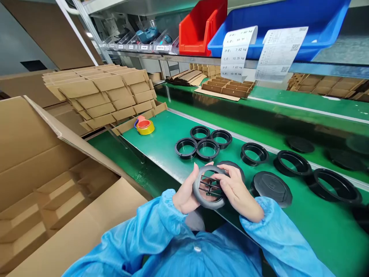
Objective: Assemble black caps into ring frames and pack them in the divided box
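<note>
Both my hands hold a round grey vent ring with slats (208,187) just above the near edge of the green bench. My left hand (186,194) grips its left rim, fingers curled round it. My right hand (235,190) wraps over the right side, with its fingers pressed on the slats. Behind my right hand lies a black ring (234,165), partly hidden. A black round cap (272,187) lies flat just right of my hands.
Several black rings (206,149) lie in a cluster on the green bench (164,138), with more to the right (292,162). A yellow tape roll (145,126) sits far left beside stacked cardboard dividers (100,96). An open carton (43,184) stands at my left. Red (198,30) and blue bins (276,23) sit on the shelf above.
</note>
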The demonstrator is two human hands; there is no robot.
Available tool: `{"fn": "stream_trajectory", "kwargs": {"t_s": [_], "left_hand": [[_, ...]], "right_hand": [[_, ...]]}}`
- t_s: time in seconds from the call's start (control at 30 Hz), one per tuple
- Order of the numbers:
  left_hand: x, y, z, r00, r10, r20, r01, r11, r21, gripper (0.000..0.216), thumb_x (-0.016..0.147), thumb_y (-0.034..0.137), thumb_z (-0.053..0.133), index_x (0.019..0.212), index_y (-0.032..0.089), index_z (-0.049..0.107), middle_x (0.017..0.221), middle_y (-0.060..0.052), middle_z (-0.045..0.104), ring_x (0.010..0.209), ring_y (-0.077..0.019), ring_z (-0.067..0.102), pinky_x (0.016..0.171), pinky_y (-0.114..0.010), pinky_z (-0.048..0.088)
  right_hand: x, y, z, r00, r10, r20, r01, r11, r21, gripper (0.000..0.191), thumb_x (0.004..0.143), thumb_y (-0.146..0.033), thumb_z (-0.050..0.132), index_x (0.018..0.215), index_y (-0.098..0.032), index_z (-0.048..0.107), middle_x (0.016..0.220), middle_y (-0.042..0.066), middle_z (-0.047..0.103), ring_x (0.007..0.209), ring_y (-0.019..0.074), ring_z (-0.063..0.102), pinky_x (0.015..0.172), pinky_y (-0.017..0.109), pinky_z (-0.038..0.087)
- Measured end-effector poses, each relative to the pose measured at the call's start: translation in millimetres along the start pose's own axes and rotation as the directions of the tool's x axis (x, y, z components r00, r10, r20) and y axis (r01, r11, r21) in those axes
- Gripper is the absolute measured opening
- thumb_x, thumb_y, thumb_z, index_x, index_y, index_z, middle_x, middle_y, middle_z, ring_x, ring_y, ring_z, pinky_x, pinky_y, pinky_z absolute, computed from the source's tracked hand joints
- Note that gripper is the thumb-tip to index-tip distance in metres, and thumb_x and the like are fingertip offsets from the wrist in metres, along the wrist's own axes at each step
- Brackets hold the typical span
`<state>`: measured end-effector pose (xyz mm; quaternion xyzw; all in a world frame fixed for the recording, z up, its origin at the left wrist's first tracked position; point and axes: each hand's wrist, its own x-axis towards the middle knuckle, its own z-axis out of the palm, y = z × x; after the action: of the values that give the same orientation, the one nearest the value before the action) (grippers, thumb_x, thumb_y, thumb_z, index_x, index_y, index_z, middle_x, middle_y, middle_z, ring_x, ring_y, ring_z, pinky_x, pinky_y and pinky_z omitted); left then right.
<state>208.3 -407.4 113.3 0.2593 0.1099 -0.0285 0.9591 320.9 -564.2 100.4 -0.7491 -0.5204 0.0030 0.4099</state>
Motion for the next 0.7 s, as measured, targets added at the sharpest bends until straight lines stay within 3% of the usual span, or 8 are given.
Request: {"fn": "stream_trajectory", "kwargs": {"t_s": [0.17, 0.37, 0.7], "left_hand": [[1, -1, -1, 0.999, -0.003, 0.048, 0.003, 1.000, -0.004, 0.065, 0.095, 0.067, 0.039, 0.145, 0.026, 0.046, 0.132, -0.016, 0.062, 0.119, -0.0340, 0.062, 0.107, -0.060, 0.038], [8, 2, -9, 0.998, -0.005, 0.065, 0.007, 1.000, -0.024, 0.068, 0.094, 0.068, 0.043, 0.146, 0.024, 0.045, 0.125, -0.017, 0.066, 0.115, -0.0335, 0.064, 0.106, -0.058, 0.039], [18, 6, -18, 0.999, -0.027, 0.018, 0.028, 0.997, -0.072, 0.074, 0.093, 0.069, 0.044, 0.148, 0.020, 0.041, 0.122, -0.019, 0.066, 0.112, -0.0354, 0.065, 0.101, -0.058, 0.043]], "right_hand": [[2, 1, -4, 0.999, 0.052, 0.002, -0.052, 0.994, 0.101, 0.055, 0.107, -0.056, 0.026, 0.115, -0.029, 0.073, 0.135, 0.009, 0.050, 0.129, 0.0317, 0.039, 0.111, 0.054, 0.035], [6, 2, -10, 0.972, 0.232, -0.029, -0.211, 0.924, 0.318, 0.057, 0.106, -0.061, 0.027, 0.114, -0.028, 0.073, 0.135, 0.008, 0.051, 0.127, 0.0296, 0.046, 0.113, 0.049, 0.037], [11, 11, -2, 0.967, 0.255, -0.013, -0.234, 0.906, 0.352, 0.057, 0.106, -0.062, 0.029, 0.112, -0.027, 0.074, 0.133, 0.007, 0.056, 0.127, 0.0279, 0.047, 0.112, 0.046, 0.037]]}}
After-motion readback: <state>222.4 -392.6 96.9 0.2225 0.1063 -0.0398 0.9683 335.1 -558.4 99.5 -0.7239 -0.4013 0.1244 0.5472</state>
